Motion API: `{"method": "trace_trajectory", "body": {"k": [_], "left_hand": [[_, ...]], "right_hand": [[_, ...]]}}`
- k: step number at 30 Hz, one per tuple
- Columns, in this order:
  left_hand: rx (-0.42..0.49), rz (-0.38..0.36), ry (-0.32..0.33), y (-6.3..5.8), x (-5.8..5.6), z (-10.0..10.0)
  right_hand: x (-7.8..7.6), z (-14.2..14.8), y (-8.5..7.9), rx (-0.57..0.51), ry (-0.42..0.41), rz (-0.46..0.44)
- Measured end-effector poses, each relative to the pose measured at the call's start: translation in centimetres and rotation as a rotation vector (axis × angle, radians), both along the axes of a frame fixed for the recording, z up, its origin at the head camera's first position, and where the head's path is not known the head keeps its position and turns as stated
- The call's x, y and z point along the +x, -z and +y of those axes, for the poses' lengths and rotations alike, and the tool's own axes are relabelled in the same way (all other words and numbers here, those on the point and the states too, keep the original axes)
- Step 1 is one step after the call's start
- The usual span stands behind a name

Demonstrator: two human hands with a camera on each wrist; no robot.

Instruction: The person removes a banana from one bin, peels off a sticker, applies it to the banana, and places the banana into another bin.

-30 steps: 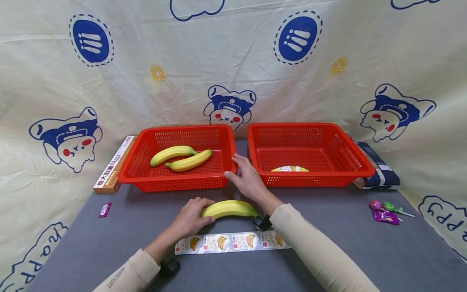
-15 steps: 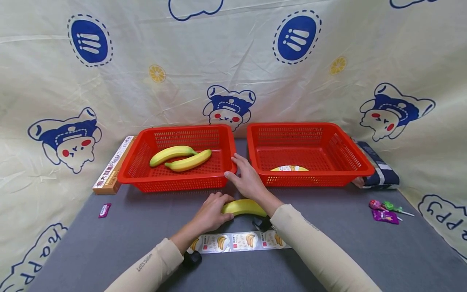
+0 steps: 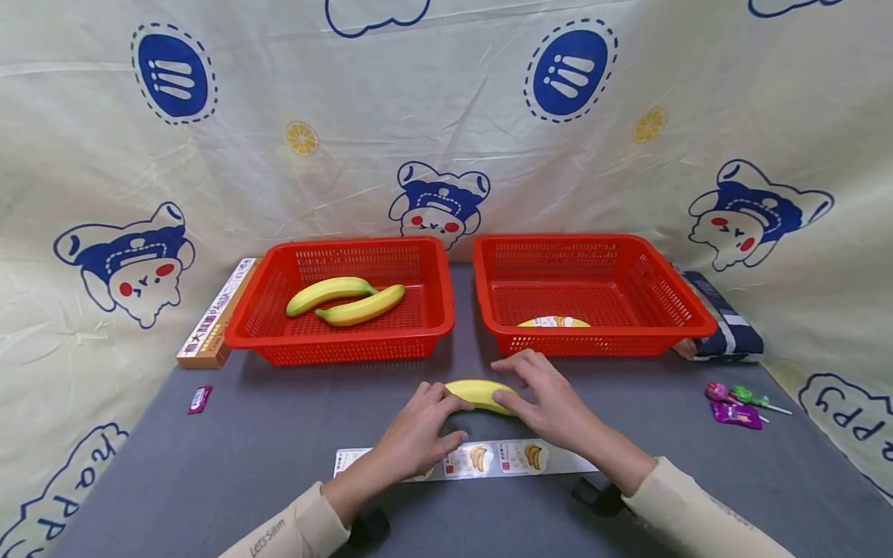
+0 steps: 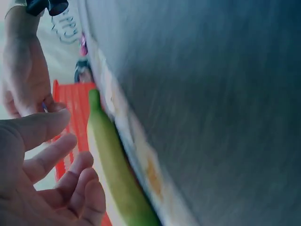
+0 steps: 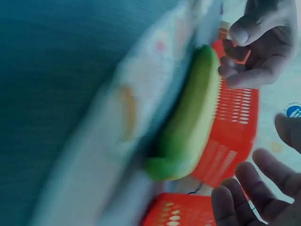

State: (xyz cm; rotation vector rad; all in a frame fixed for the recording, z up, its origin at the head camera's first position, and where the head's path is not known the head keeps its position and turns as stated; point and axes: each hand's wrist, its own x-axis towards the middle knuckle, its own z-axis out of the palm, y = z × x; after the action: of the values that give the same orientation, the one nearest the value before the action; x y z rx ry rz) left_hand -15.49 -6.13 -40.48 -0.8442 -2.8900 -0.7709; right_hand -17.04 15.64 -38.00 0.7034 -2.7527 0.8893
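Note:
A yellow banana (image 3: 481,394) lies crosswise on the grey table, its ends greenish in the right wrist view. My left hand (image 3: 422,430) is by its left end, fingers loosely bent and thumb apart. My right hand (image 3: 551,403) hovers over its right end with spread, relaxed fingers. Both wrist views show the banana (image 4: 110,160) beside the fingers, with neither hand wrapped round it. In front of it runs a strip of banana-picture stickers (image 3: 505,459), partly covered by my left hand and forearm.
Behind stand two red baskets. The left basket (image 3: 349,353) has two bananas (image 3: 331,294) in it; the right basket (image 3: 593,341) has a labelled banana (image 3: 556,322). A long box (image 3: 219,314) and wrapped candy (image 3: 199,400) are left, lollipops (image 3: 739,394) and a dark package (image 3: 729,318) right.
My left hand slid the banana rightward along the table and then released it. My right hand left the left basket's corner and came back to the banana's right end.

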Motion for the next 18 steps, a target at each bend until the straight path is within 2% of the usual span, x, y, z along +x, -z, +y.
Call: {"method": "trace_trajectory", "body": {"k": [6, 13, 16, 18], "left_hand": [[-0.033, -0.002, 0.128, 1.1, 1.0, 1.0], [-0.079, -0.033, 0.16, 1.5, 1.0, 1.6], [-0.087, -0.016, 0.164, 1.8, 0.9, 1.7], [-0.091, -0.004, 0.167, 2.0, 0.9, 1.7]], "right_hand": [[1.9, 3.3, 2.2, 0.163, -0.045, -0.074], [2.5, 4.9, 3.8, 0.237, -0.113, -0.117], [2.5, 5.0, 4.2, 0.266, -0.129, -0.088], [2.5, 5.0, 4.4, 0.29, -0.145, -0.036]]}}
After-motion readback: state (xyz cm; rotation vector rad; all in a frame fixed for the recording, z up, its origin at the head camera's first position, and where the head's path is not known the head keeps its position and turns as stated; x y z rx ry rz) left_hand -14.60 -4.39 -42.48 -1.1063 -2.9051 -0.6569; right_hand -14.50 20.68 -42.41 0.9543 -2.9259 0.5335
